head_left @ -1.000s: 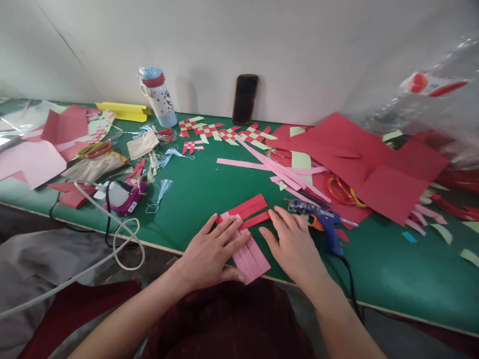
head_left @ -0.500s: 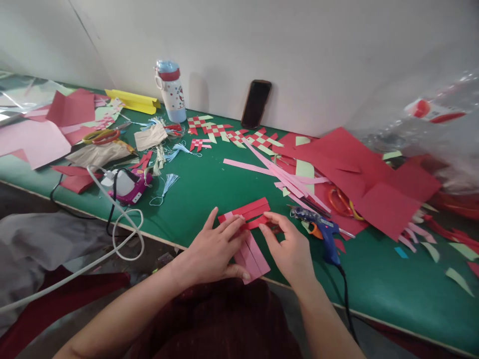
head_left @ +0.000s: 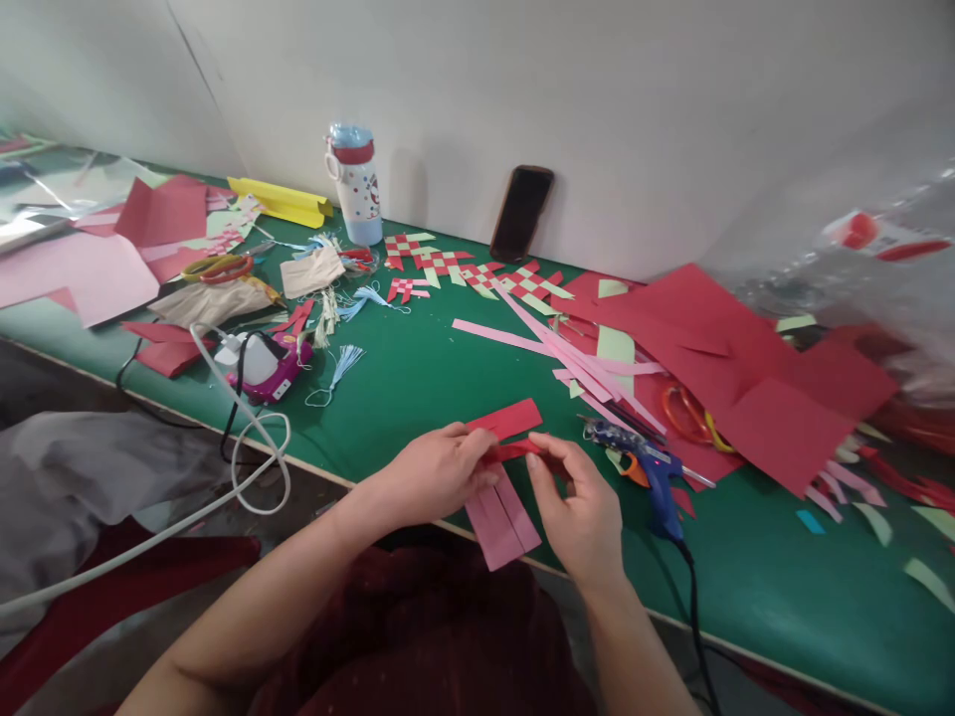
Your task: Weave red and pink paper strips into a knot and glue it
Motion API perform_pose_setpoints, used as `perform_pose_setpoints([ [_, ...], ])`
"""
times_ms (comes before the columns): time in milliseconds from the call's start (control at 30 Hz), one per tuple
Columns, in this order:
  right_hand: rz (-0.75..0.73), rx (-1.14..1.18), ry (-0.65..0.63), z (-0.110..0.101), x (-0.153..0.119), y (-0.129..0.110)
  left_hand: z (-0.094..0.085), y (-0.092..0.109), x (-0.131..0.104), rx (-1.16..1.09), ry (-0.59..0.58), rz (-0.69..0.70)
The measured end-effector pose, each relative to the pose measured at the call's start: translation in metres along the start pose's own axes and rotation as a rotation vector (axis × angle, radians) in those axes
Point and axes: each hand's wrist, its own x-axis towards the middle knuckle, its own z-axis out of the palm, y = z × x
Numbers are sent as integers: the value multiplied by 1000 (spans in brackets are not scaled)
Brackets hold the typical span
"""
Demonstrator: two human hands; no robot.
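Note:
At the table's near edge, red paper strips cross pink paper strips, which point down toward me. My left hand is closed on the crossing, its thumb and fingers pinching the paper and hiding much of it. Between the thumb and fingertips of my right hand is the end of a lower red strip. To the right of that hand lies a blue hot glue gun with an orange trigger.
Woven paper fish, a patterned bottle and a leaning phone line the wall. Loose pink strips, red sheets and scissors crowd the right. Leftward are a tassel, a purple power strip and a white cable.
My left hand has gone from lying spread over the strips to pinching them at the crossing. The red strip in my right hand is now tilted up. The view has shifted slightly.

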Motion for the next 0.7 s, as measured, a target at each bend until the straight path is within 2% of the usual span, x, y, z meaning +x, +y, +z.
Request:
perform_pose_setpoints([
  [100, -119, 22, -19, 1, -10, -9, 6, -4, 2, -39, 93, -6],
  [233, -315, 57, -115, 3, -21, -21, 9, -5, 2, -81, 116, 39],
  [300, -384, 58, -151, -4, -21, -22, 11, -5, 1, -111, 127, 31],
  [367, -373, -11, -105, -20, -18, -14, 13, -6, -1, -103, 153, 21],
  [467, -155, -271, 108, -55, -8, 12, 19, -9, -3, -63, 178, 35],
  [533, 53, -431, 175, -77, -3, 34, 22, -12, -5, -60, 194, 47],
  [600, 209, -542, 123, -91, 0, 54, 24, -13, -5, -59, 203, 54],
  [700, 408, -587, 14, -95, 1, 71, 23, -12, -5, -56, 206, 66],
])
